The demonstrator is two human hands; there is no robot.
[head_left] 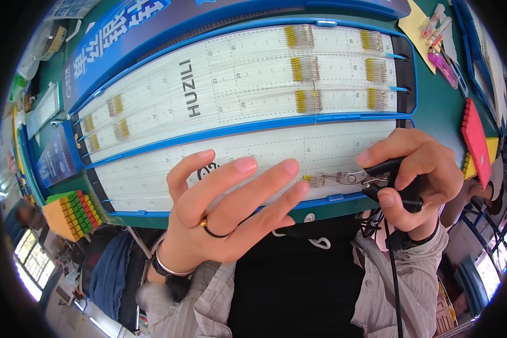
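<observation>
My right hand (428,166) grips a small pair of pliers (352,178) with black handles. Their metal jaws point left, at a small cluster of fishing hooks with yellow ends (315,181) in the lower tray of a long blue-rimmed fishing rig box (287,147). Whether the jaws touch a hook, I cannot tell. My left hand (225,211) hovers over the lower tray with its fingers spread, left of that cluster; no object shows in it. In the upper tray, three rows of yellow-tipped hooks (307,69) have thin clear lines stretched lengthwise.
A blue printed lid (118,42) leans open behind the box. At the right lie pens (442,65), a yellow sheet (414,34) and a red foam block (474,141). An orange block with coloured pieces (70,217) sits at the left edge. A black cord (393,270) hangs below my right hand.
</observation>
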